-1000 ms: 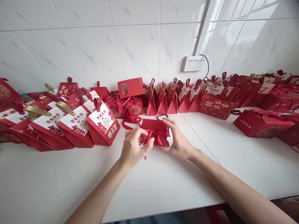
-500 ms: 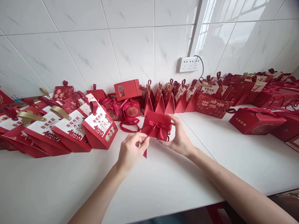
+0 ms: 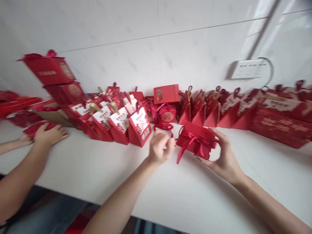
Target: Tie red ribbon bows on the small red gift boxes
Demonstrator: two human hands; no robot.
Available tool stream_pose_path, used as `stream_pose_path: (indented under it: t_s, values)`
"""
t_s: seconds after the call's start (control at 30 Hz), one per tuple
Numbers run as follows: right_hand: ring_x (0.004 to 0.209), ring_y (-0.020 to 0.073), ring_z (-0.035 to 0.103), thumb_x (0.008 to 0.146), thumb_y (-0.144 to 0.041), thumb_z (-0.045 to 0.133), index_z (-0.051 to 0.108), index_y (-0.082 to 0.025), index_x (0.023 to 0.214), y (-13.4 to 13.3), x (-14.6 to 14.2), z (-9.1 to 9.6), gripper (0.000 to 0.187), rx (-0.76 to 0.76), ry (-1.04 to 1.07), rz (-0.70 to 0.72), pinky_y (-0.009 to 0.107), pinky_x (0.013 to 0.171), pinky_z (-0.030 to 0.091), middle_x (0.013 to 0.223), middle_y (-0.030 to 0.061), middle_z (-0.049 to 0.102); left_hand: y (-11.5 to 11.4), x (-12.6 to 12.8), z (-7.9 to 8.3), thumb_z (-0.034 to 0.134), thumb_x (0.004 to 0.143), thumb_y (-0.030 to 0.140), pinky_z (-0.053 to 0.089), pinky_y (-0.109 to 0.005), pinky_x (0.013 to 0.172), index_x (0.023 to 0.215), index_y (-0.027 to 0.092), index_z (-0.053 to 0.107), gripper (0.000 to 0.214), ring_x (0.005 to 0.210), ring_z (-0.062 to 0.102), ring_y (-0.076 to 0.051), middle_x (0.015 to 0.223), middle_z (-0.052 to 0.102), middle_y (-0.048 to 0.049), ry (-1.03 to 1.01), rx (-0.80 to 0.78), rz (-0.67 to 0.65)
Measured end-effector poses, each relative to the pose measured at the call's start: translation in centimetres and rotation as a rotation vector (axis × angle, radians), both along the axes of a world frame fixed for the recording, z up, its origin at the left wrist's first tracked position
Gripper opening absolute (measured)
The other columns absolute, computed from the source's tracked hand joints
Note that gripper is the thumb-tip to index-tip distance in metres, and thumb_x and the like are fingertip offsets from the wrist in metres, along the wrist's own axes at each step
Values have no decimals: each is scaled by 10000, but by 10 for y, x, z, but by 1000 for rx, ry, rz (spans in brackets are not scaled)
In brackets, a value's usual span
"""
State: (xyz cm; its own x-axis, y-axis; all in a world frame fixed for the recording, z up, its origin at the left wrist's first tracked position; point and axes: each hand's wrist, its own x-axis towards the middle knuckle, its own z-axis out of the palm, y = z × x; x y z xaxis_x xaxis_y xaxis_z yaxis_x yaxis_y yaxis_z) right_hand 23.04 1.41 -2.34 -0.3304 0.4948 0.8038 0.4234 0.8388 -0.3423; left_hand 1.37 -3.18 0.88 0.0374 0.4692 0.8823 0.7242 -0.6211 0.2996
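Observation:
A small red gift box (image 3: 186,141) with a satin ribbon bow (image 3: 198,143) on its front is held just over the white table. My right hand (image 3: 225,159) grips its right end, fingers along the top edge and thumb beneath. One ribbon tail hangs down at the box's left. My left hand (image 3: 161,148) is curled closed to the left of the box, apart from it, slightly blurred, and nothing shows in its fingers. Behind the left hand, a dark red ribbon loop (image 3: 167,128) lies on the table.
Triangular red gift boxes (image 3: 140,125) stand at the left, and more red boxes (image 3: 224,110) line the tiled wall. Two boxes (image 3: 59,73) are stacked at the far left. Another person's hand (image 3: 50,133) rests on a red item there. A power strip (image 3: 247,70) is on the wall.
The view has swung left, bringing another person's hands and the stacked boxes into sight. My left hand has come off the ribbon and curled up; the right hand keeps the box.

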Motion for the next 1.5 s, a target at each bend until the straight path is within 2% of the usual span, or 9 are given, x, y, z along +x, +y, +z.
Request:
stream_pose_path:
  t_s: [0.1, 0.2, 0.27, 0.53, 0.8, 0.93, 1.13, 1.3, 1.5]
  values:
    - [1234, 359, 463, 759, -324, 734, 223, -285, 1462, -2, -3, -5, 870, 31, -24, 63, 548, 933, 471, 1368, 204, 392, 2, 12, -11, 462, 878, 339, 425, -318, 684, 623, 220, 524, 288, 578, 521, -132, 542, 560, 18, 115, 146, -2]
    - [1239, 378, 457, 741, -311, 745, 225, -316, 1467, -4, -8, -10, 893, 34, -23, 119, 588, 893, 486, 1389, 193, 381, 6, 20, -21, 550, 814, 503, 395, -318, 689, 701, 210, 591, 317, 647, 536, -140, 659, 591, -6, 144, 277, 110]
    - [1238, 379, 453, 750, -329, 727, 239, -307, 1462, -6, -12, -11, 864, 44, -15, 139, 604, 892, 480, 1385, 186, 383, 7, 21, -22, 594, 777, 521, 374, -319, 709, 728, 200, 612, 325, 679, 540, -142, 703, 583, -12, 143, 297, 161]
    - [1291, 352, 398, 746, -290, 740, 231, -268, 1417, -12, -18, -2, 843, 14, -56, 158, 570, 975, 438, 1372, 182, 353, 2, 16, -12, 642, 791, 292, 304, -337, 767, 764, 189, 630, 107, 762, 551, -169, 762, 587, -17, 181, 99, 156]
    - [1315, 340, 377, 758, -298, 723, 187, -282, 1415, -11, -15, 3, 849, 4, -40, 139, 555, 1012, 418, 1379, 179, 322, -1, 18, -4, 603, 838, 177, 277, -331, 743, 791, 193, 580, 54, 662, 557, -127, 691, 641, 32, 214, 96, 96]
    - [1318, 343, 373, 754, -292, 725, 181, -287, 1415, -9, -13, 4, 856, 4, -44, 129, 553, 1015, 421, 1374, 176, 327, -3, 20, -2, 593, 831, 133, 276, -326, 740, 793, 194, 565, 77, 569, 527, -98, 598, 598, 74, 202, 23, 52]
    - [1306, 322, 371, 748, -334, 729, 225, -280, 1397, -5, -10, 6, 823, -71, 58, 92, 539, 1023, 415, 1368, 161, 342, -6, 22, -2, 600, 796, 95, 260, -324, 698, 733, 187, 543, 125, 521, 504, -84, 542, 532, 87, 222, 50, 34]
    - [1221, 298, 449, 723, -376, 749, 255, -271, 1367, 1, -9, 3, 818, -162, 204, -17, 516, 984, 446, 1321, 136, 401, -7, 25, -5, 581, 801, 89, 247, -322, 672, 714, 185, 513, 146, 488, 485, -77, 489, 511, 104, 282, 48, -59]
    - [1166, 287, 493, 735, -365, 729, 272, -262, 1346, 5, -8, 3, 769, -172, 278, -99, 510, 960, 464, 1285, 126, 420, -6, 19, -7, 504, 788, 86, 309, -299, 617, 640, 191, 435, 194, 458, 401, -78, 454, 448, 92, 474, -8, -339]
